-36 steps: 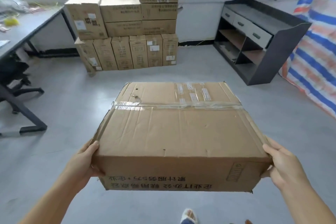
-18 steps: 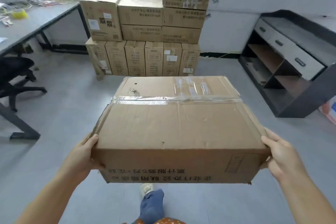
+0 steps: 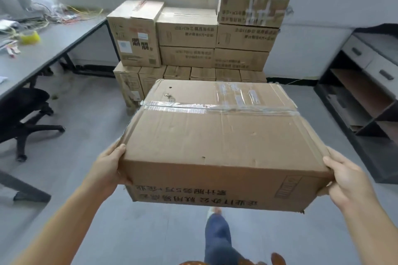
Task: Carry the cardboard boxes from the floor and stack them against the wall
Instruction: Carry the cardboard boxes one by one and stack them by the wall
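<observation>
I carry a large flat cardboard box (image 3: 217, 135), taped across its top, at waist height in front of me. My left hand (image 3: 106, 166) grips its near left corner, thumb on the top edge. My right hand (image 3: 346, 178) grips the near right corner the same way; the fingers of both hands are hidden beneath the box. Straight ahead, a stack of cardboard boxes (image 3: 193, 38) stands against the white wall under the window. Its bottom row of upright narrow boxes (image 3: 140, 84) is partly hidden behind the carried box.
A grey desk (image 3: 53, 49) with cables and clutter runs along the left, with a black office chair (image 3: 23, 118) beside it. A dark shelf unit with drawers (image 3: 366, 84) stands on the right. Grey floor (image 3: 90, 103) lies between me and the stack.
The stack against the wall has grown larger and nearer in view as I walk toward it with the box. My grip on the box is unchanged.
</observation>
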{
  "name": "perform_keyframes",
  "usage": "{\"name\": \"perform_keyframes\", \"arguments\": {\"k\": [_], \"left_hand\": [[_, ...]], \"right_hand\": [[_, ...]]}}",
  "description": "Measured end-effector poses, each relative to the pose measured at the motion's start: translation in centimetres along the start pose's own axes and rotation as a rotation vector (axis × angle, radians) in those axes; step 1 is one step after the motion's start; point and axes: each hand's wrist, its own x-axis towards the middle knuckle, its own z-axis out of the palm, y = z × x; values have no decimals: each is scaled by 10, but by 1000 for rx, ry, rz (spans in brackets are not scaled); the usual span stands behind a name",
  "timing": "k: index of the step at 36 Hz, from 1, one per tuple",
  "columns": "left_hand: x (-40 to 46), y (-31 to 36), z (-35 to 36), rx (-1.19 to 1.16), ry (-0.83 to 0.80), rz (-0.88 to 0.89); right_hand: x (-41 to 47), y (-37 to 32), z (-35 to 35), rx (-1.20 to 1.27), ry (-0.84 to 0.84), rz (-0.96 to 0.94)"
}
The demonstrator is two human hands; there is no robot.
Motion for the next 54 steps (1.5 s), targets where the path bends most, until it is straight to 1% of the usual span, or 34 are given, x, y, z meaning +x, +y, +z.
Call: {"name": "perform_keyframes", "arguments": {"k": [7,11,16,19,23,27,32,36,39,43,46,49,54], "left_hand": [[114,50,31,-22,51,24],[172,81,52,-58,79,39],[252,140,74,-142,147,56],[297,170,87,-172,189,80],[356,211,98,-208,189,127],[431,256,105,-180,173,173],[538,326,115,-202,126,217],[625,390,122,-184,138,251],[683,439,130,-163,58,283],[752,494,148,-185,50,287],[794,521,166,-173,9,310],[836,538,186,-161,-42,337],[900,548,217,-160,-105,293]], "right_hand": [[108,-34,103,-4,-80,-73],[166,-63,163,11,-155,-64],[240,-124,248,-11,-269,-91],[281,-162,296,-18,-299,-91],[329,-202,352,10,-350,-125],[377,-235,412,51,-347,-158],[436,-270,496,122,-314,-218],[479,-302,566,149,-275,-253],[505,-331,611,211,-270,-264],[536,-365,660,260,-268,-276],[564,-388,690,305,-229,-273],[595,-409,717,288,-222,-279],[649,-433,757,236,-206,-279]]}}
